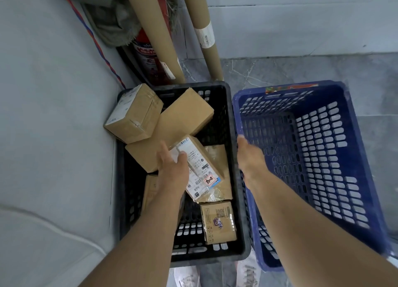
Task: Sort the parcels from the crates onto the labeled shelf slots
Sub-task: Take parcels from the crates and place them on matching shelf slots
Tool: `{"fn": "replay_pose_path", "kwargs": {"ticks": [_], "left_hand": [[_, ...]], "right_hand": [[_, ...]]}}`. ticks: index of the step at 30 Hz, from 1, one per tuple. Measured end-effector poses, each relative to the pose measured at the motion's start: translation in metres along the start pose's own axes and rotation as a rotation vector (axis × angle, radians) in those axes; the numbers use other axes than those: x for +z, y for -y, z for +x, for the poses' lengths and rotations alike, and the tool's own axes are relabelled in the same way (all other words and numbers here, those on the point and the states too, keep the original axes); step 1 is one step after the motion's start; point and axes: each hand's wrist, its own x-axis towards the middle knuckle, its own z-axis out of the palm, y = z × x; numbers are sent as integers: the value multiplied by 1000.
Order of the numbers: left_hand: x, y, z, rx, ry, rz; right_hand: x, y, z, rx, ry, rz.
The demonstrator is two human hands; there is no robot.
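Note:
A black crate (235, 179) on the floor holds several cardboard parcels. My left hand (172, 166) reaches into it and grips a long parcel with a white shipping label (202, 168), thumb on its label side. A large plain brown box (181, 122) lies beside it, and a cube-shaped box (134, 114) leans on the crate's far left corner. A small printed box (218, 222) lies near the crate's near right corner. My right hand (251, 157) rests on the left rim of an empty blue crate (323, 157). No shelf is in view.
Two long cardboard tubes (163, 38) and a red fire extinguisher (148, 56) stand against the wall behind the black crate. A grey wall or panel (53, 114) runs along the left. Grey tiled floor (301, 71) lies beyond the blue crate. My shoes (187, 276) show below.

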Motion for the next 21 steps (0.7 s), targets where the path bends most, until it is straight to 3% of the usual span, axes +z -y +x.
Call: {"fn": "replay_pose_path", "kwargs": {"ticks": [2,5,9,12,15,21], "left_hand": [[0,0,-3,66,34,107],[-3,-1,-5,71,-21,185],[-10,12,-4,-67,-77,315],[-11,14,-16,-219,11,204],[-6,13,-30,-396,134,65],[1,20,-39,-486,208,-2]], "right_hand": [[-1,-4,-10,152,94,-121],[-1,-6,-21,289,256,-94],[1,1,-11,57,92,-59],[-2,14,-13,-119,64,138],[-5,14,-16,-131,84,311],[0,-17,-19,13,119,532]]}}
